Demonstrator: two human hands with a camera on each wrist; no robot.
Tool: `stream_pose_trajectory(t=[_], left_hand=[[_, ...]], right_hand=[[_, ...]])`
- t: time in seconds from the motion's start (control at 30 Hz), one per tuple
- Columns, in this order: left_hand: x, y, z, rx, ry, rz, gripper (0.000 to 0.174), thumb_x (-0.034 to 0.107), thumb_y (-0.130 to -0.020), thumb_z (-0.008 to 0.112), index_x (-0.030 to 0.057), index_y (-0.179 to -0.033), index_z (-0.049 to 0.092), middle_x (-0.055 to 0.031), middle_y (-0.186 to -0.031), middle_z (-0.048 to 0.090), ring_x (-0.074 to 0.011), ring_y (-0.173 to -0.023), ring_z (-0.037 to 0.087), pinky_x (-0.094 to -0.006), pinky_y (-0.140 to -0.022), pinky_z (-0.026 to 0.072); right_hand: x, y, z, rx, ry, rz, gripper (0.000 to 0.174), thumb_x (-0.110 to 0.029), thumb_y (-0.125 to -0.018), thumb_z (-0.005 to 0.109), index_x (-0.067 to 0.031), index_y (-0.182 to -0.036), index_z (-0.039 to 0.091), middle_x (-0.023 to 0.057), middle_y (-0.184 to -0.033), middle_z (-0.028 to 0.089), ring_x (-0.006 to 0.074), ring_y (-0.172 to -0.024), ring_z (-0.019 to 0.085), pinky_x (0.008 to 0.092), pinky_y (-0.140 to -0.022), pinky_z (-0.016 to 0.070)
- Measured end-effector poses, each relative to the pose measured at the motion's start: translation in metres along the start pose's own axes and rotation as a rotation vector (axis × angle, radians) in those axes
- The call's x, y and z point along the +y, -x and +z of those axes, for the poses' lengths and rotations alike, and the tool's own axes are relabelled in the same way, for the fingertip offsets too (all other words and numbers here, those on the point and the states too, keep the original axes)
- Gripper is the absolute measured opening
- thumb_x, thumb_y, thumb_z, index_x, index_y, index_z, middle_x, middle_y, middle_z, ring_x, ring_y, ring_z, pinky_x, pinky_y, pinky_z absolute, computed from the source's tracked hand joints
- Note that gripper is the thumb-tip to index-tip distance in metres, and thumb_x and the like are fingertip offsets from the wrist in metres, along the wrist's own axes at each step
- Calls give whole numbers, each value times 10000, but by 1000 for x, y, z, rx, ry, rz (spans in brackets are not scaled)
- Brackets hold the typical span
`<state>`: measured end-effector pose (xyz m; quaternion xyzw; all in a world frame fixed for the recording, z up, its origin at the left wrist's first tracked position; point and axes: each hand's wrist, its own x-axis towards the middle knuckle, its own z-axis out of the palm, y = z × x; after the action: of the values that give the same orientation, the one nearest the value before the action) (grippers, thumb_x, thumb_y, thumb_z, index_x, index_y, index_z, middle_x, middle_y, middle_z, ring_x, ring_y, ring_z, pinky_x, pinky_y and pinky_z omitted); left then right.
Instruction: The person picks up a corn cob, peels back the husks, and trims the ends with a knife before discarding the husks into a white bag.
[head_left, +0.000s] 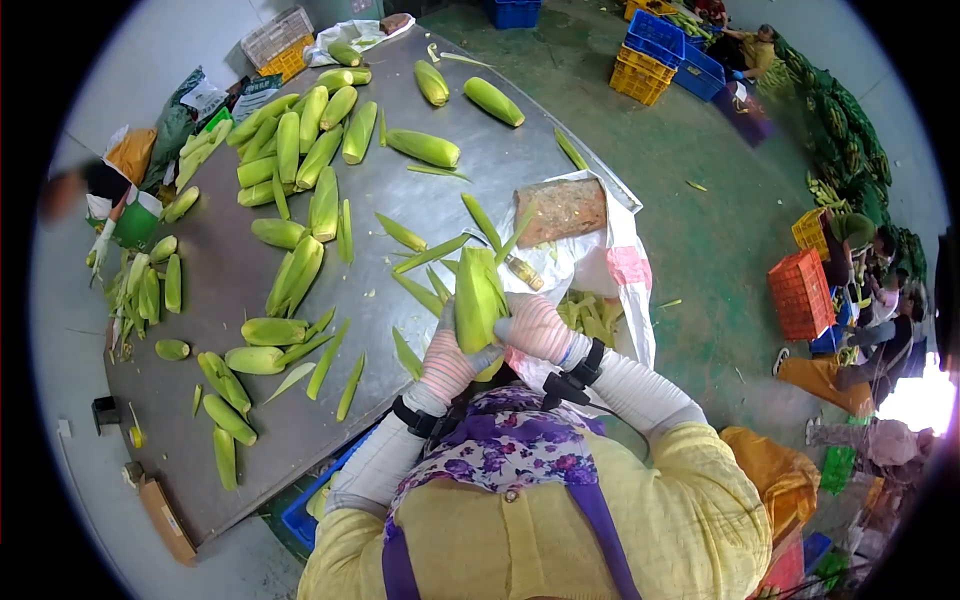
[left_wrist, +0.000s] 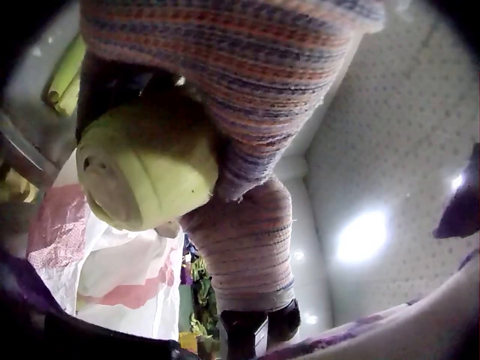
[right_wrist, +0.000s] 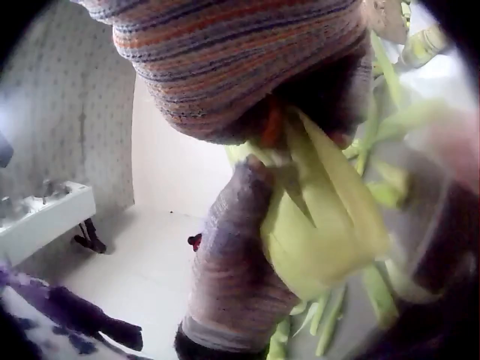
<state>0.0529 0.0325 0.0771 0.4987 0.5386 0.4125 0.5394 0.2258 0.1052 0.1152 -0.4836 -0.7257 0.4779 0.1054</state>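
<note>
An ear of corn in green husk (head_left: 480, 300) is held upright in front of the apron, over the table's near edge. My left hand (head_left: 447, 358), in a striped knitted glove, grips its lower left side; in the left wrist view the fingers of the left hand (left_wrist: 247, 82) curl round the ear (left_wrist: 142, 169), its cut end showing. The gloved right hand (head_left: 538, 328) is at the ear's right side. In the right wrist view, the right hand (right_wrist: 247, 67) has its fingers curled at the husk leaves (right_wrist: 322, 210); the fingertips are partly in shadow.
Many husked ears (head_left: 310, 130) and loose leaves (head_left: 335, 360) lie across the metal table (head_left: 370, 290). A brown block (head_left: 562, 212) rests on white sacking (head_left: 625, 235) by the right edge. Crates (head_left: 640, 75) and seated people are farther right.
</note>
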Motion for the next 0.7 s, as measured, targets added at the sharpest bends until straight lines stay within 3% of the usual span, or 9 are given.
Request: stream_pose_trajectory(t=[0.1, 0.17, 0.27, 0.3, 0.37, 0.43, 0.5, 0.63, 0.7], left_hand=[[-16, 3, -8, -1, 239, 7, 1068, 187, -693, 885, 60, -1519, 220, -104, -1399, 484, -224, -1267, 504, -358, -1085, 426], [-14, 4, -13, -66, 445, -41, 1086, 212, -671, 895, 60, -1525, 243, -95, -1412, 479, -235, -1283, 496, -369, -1101, 411], [-22, 5, -21, -140, 598, -74, 1061, 243, -663, 897, 69, -1517, 290, -86, -1417, 480, -240, -1306, 482, -383, -1113, 396], [-22, 5, -22, -162, 624, -80, 1045, 253, -665, 895, 73, -1511, 309, -84, -1417, 482, -241, -1314, 477, -387, -1115, 393], [-18, 4, -25, -174, 629, -64, 1036, 268, -672, 895, 74, -1507, 314, -84, -1416, 487, -243, -1320, 474, -390, -1112, 396], [-16, 3, -25, -184, 623, -40, 1023, 264, -681, 894, 71, -1503, 317, -84, -1415, 490, -242, -1319, 474, -392, -1110, 398], [-16, 3, -22, -191, 607, -10, 1006, 240, -693, 892, 64, -1498, 316, -84, -1414, 493, -238, -1313, 477, -393, -1107, 398], [-23, -2, -16, -3, 484, -65, 878, 203, -732, 881, 27, -1440, 393, -88, -1348, 546, -232, -1243, 531, -370, -1064, 438], [-18, -3, -18, 29, 403, -98, 792, 194, -765, 865, 11, -1405, 436, -89, -1306, 574, -228, -1202, 558, -358, -1038, 458]], right_hand=[[15, -3, 13, 179, -67, -151, 255, -184, -800, 626, 25, -939, 669, 237, -809, 667, 344, -798, 687, 411, -726, 534], [39, -10, 23, 225, 556, -275, 207, -167, -799, 639, -4, -920, 680, 200, -800, 650, 334, -796, 678, 417, -703, 526], [46, -12, 24, 263, 753, -404, 201, -196, -792, 663, -50, -927, 687, 148, -838, 625, 318, -804, 663, 436, -672, 510], [47, -14, 20, 255, 635, -466, 208, -206, -800, 672, -49, -935, 686, 154, -863, 639, 322, -811, 665, 435, -683, 514], [46, -14, 22, 215, 53, -415, 234, -231, -824, 678, -37, -954, 682, 170, -892, 664, 338, -819, 667, 430, -708, 521], [7, -10, 19, 134, -855, -155, 274, -261, -858, 670, -16, -980, 676, 190, -902, 686, 360, -824, 667, 421, -736, 526], [7, -10, 17, 160, -597, -179, 329, -304, -884, 649, 3, -1000, 672, 206, -907, 695, 374, -829, 665, 418, -757, 524], [-1, -6, 12, 182, -99, -133, 379, -326, -915, 631, 29, -1043, 664, 223, -890, 693, 364, -823, 667, 425, -768, 515], [2, -6, 17, 227, -161, -126, 364, -316, -925, 624, 27, -1039, 665, 227, -874, 688, 348, -811, 669, 418, -759, 515]])
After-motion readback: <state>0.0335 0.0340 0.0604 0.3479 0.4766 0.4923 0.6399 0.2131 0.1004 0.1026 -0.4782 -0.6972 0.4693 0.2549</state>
